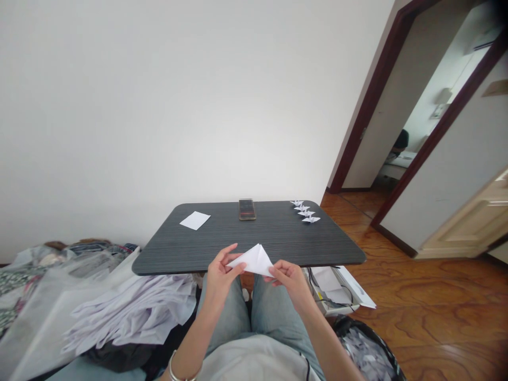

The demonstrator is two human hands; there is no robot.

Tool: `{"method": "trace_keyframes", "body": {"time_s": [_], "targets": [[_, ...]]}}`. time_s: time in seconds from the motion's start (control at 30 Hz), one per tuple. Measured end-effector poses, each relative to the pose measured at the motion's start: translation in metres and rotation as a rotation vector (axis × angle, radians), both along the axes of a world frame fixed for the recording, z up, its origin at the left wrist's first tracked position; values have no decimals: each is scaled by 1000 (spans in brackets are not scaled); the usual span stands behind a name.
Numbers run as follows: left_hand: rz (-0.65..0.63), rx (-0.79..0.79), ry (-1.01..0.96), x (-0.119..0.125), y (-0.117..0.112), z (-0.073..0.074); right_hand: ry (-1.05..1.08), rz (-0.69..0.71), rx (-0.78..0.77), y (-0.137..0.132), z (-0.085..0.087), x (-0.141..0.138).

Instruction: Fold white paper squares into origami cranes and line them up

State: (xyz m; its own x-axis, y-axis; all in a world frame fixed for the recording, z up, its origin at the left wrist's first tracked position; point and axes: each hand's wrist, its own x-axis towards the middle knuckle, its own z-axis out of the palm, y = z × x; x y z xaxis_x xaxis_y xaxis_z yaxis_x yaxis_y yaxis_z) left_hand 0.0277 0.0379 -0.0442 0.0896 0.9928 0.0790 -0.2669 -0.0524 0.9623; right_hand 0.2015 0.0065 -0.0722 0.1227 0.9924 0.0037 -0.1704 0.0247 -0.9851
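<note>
A white sheet of paper [257, 260], folded into a triangular shape with a crease near its top, is held up at the table's front edge. My left hand [223, 269] pinches its left corner between thumb and fingers. At the opposite corner, my right hand [286, 275] grips the paper the same way. Behind it, on the dark table [222, 241], lies a flat white sheet [195, 220] at the left. Several folded white paper cranes [305, 212] stand in a slanting row at the far right.
A phone [246, 209] rests on a stand at the table's back middle. Piled white cloth [138, 307] lies to the left below. On the right floor are a box [331, 291] with papers and cables, and a black bag [369, 352] of scraps.
</note>
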Motion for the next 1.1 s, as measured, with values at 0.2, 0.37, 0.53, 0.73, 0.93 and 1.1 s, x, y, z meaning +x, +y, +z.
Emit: {"method": "trace_keyframes", "body": {"time_s": [0.2,0.37,0.53,0.73,0.93,1.1], "targets": [[37,-71,-92,6,-6,3,54,-9,36,-2,-2,-10],[-1,-75,-42,8,-5,3,83,61,39,-2,-5,-15],[-51,-28,-18,12,-8,0,29,64,31,-4,-2,-16],[33,11,-99,9,-8,0,3,-35,59,-7,0,-17],[70,6,-115,6,-6,-2,-13,-64,68,-8,2,-17],[71,7,-182,8,-7,-3,6,-99,77,-9,2,-20]]}}
